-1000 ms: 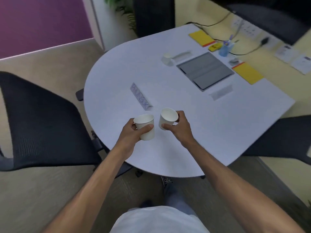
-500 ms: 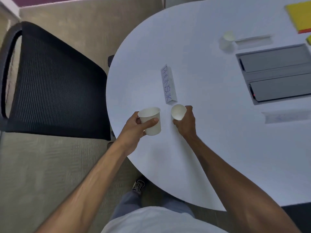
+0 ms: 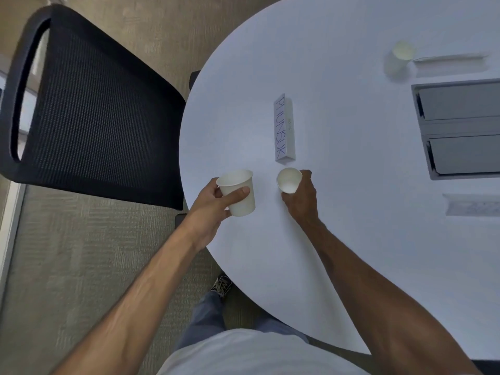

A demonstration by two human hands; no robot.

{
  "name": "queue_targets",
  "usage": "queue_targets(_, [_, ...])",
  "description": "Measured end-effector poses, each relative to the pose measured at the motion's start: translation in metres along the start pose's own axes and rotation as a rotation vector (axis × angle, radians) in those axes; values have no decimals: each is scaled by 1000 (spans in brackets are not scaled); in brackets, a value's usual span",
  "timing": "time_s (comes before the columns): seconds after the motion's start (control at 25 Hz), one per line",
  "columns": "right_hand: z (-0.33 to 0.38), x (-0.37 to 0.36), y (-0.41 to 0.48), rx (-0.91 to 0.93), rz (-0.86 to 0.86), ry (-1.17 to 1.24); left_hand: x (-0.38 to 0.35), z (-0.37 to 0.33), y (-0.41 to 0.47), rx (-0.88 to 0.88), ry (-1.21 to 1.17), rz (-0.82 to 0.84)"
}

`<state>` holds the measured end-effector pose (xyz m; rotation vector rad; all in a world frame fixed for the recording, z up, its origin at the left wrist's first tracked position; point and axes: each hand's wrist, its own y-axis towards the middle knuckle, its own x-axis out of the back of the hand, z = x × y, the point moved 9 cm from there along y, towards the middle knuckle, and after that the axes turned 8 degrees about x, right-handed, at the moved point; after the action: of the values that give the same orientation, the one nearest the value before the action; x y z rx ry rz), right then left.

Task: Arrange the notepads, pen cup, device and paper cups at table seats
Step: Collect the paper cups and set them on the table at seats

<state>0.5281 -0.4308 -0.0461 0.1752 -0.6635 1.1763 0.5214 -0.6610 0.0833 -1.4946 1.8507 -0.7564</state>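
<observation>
My left hand (image 3: 216,203) grips a white paper cup (image 3: 239,192) near the table's left edge, held just above the surface. My right hand (image 3: 301,197) wraps a second white paper cup (image 3: 289,180) that stands on or just over the white table (image 3: 351,226), right below a folded name card (image 3: 284,128) reading PHUNSUK. A third paper cup (image 3: 399,58) stands far off at the upper right. The grey device (image 3: 460,128) lies at the right edge, cut off by the frame. Notepads and pen cup are out of view.
A black mesh chair (image 3: 89,109) stands close against the table's left side. Another name card (image 3: 451,63) lies by the far cup and one more name card (image 3: 473,205) sits at the right. My legs and a shoe (image 3: 221,285) are under the near table edge.
The view swung down and left, dropping the notepads and pen cup out of frame. Both hands carried their cups toward the name card; the right cup came down to the table beside it.
</observation>
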Motion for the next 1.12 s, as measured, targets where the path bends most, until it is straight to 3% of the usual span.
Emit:
queue_targets(0.24, [-6,7,-12,85,103,-24,1,0,-11,-23,-11,12])
queue_targets(0.6, [33,83,-88,121,-181,17,-20,-1,-31,-74,94,235])
queue_targets(0.76, [71,98,-126,42,-52,268,-52,2,-45,-90,184,386])
queue_targets(0.96, [103,114,-174,108,101,384,-110,8,-67,-171,304,531])
queue_targets(1.12, [93,151,-186,106,-96,381,-152,14,-75,-201,379,610])
